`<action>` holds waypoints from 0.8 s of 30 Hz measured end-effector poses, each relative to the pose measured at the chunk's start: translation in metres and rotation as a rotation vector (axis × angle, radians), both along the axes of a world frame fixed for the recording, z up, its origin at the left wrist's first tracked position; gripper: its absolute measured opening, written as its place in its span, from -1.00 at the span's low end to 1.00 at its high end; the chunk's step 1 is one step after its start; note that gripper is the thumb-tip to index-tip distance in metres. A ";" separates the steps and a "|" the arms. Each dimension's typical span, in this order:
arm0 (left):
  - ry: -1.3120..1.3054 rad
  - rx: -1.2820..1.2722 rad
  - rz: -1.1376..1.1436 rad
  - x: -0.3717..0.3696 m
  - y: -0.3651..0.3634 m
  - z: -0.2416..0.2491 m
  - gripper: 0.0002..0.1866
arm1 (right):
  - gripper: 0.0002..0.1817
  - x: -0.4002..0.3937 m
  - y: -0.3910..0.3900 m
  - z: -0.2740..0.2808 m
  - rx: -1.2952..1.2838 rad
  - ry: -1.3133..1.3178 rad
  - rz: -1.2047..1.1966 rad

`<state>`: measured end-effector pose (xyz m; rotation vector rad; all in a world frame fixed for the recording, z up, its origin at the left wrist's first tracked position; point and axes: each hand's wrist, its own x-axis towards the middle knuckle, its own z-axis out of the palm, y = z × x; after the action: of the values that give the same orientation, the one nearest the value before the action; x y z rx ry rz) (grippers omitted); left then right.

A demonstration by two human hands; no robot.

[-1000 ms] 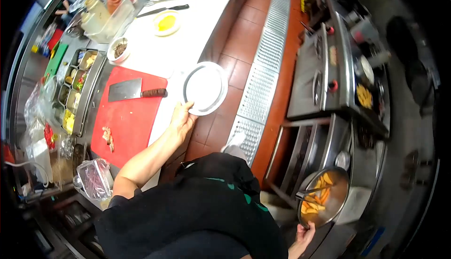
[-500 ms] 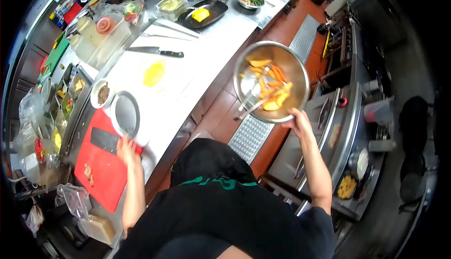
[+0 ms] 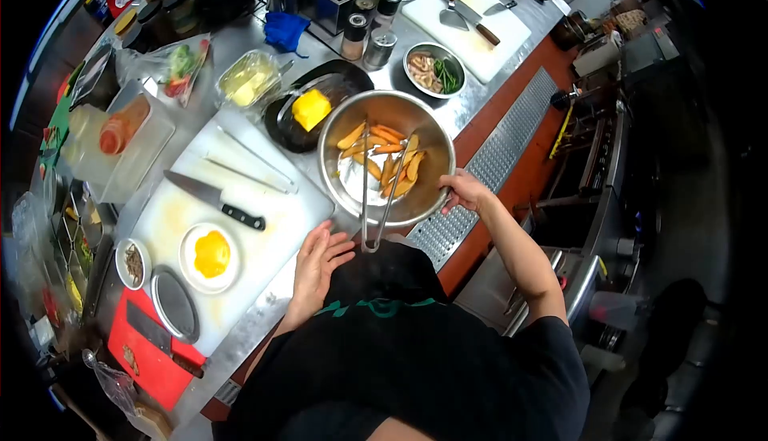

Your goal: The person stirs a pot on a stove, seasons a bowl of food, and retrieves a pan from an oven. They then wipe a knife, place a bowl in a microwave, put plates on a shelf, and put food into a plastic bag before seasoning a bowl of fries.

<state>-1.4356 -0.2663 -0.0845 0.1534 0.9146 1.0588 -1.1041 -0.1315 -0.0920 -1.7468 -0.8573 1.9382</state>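
My right hand [image 3: 466, 191] grips the right rim of a steel bowl [image 3: 332, 171], which is over the counter's edge. Inside lie orange and yellow wedges [image 3: 412, 165], and metal tongs [image 3: 370, 241] lean out over the near rim. Below the bowl's left side, my left hand [image 3: 322, 259] is empty with its fingers apart. A white cutting board [image 3: 272, 241] to its left bears a knife [image 3: 220, 201] and a white dish [image 3: 228, 281] of yellow food. Behind the bowl, a black plate [image 3: 352, 81] holds a yellow block [image 3: 310, 109].
A red board [image 3: 164, 377] with a cleaver [image 3: 148, 329] lies at lower left, near an oval metal dish [image 3: 174, 303]. A small bowl [image 3: 446, 51] of meat and greens, shakers [image 3: 354, 37] and a second white board [image 3: 508, 45] stand farther back. Stoves line the right.
The bowl, in my right hand, has come from over the floor to the counter's edge. My left hand has left the cleaver and red board and moved toward the bowl. The view has shifted.
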 end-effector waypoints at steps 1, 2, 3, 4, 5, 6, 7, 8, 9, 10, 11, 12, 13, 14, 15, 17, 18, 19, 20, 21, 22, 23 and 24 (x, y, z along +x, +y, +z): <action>0.065 -0.011 0.077 0.007 0.006 0.003 -0.52 | -0.69 -0.005 0.006 0.005 0.004 0.001 0.057; 0.062 -0.027 0.103 0.016 0.017 0.004 -0.52 | -0.68 -0.006 0.017 0.010 0.006 0.001 0.125; 0.129 0.002 0.141 0.028 0.031 0.004 -0.52 | -0.66 -0.001 0.030 0.009 0.001 0.034 0.120; 0.200 0.021 0.180 0.035 0.033 0.003 -0.51 | -0.65 -0.002 0.038 0.013 -0.026 0.038 0.194; 0.182 0.025 0.237 0.042 0.036 -0.003 -0.50 | -0.64 -0.003 0.043 0.014 -0.023 0.044 0.233; 0.285 -0.012 0.323 0.052 0.039 -0.001 -0.50 | -0.63 -0.003 0.049 0.011 -0.009 0.051 0.273; 0.331 -0.040 0.381 0.059 0.042 -0.002 -0.50 | -0.61 0.002 0.056 0.005 -0.021 0.081 0.356; 0.380 -0.068 0.430 0.065 0.045 -0.003 -0.49 | -0.57 0.001 0.063 0.012 -0.005 0.126 0.428; 0.397 -0.080 0.536 0.072 0.047 -0.009 -0.49 | -0.52 -0.006 0.071 0.021 0.020 0.126 0.490; 0.522 -0.062 0.513 0.070 0.039 -0.020 -0.44 | -0.46 -0.009 0.076 0.026 0.051 0.122 0.546; 0.508 -0.104 0.562 0.075 0.040 -0.016 -0.42 | -0.31 0.001 0.087 0.014 -0.010 0.132 0.645; 0.492 -0.141 0.612 0.081 0.043 -0.010 -0.39 | -0.31 0.014 0.097 0.009 -0.013 0.138 0.654; 0.495 -0.153 0.626 0.085 0.039 -0.008 -0.37 | -0.28 0.022 0.105 0.007 -0.023 0.123 0.504; 0.499 -0.156 0.640 0.091 0.035 -0.004 -0.37 | -0.25 0.028 0.115 0.008 -0.034 0.107 0.356; 0.495 -0.181 0.653 0.097 0.032 0.001 -0.38 | -0.23 0.040 0.132 -0.002 -0.067 0.124 0.245; 0.503 -0.210 0.640 0.103 0.024 0.004 -0.42 | -0.34 0.062 0.164 -0.026 -0.040 0.172 0.075; 0.509 -0.206 0.634 0.103 0.024 0.002 -0.42 | -0.41 0.068 0.178 -0.036 -0.044 0.168 -0.013; 0.479 -0.183 0.637 0.102 0.022 -0.001 -0.43 | -0.48 0.077 0.193 -0.054 -0.034 0.200 -0.039; 0.444 -0.163 0.649 0.102 0.021 -0.003 -0.44 | -0.56 0.081 0.203 -0.069 -0.025 0.226 -0.056; 0.437 -0.172 0.649 0.103 0.024 -0.004 -0.46 | -0.64 0.080 0.210 -0.072 -0.019 0.195 -0.138; 0.432 -0.169 0.661 0.106 0.026 -0.005 -0.46 | -0.64 0.079 0.216 -0.074 -0.014 0.193 -0.126; 0.420 -0.191 0.658 0.106 0.026 -0.004 -0.46 | -0.64 0.074 0.221 -0.072 -0.008 0.208 -0.154; 0.407 -0.202 0.643 0.106 0.030 -0.005 -0.46 | -0.64 0.072 0.227 -0.069 0.007 0.225 -0.194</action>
<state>-1.3299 -0.2360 -0.0895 -0.1108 1.4899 1.5479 -1.0320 0.0957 -0.1611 -1.5101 -0.5927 1.9516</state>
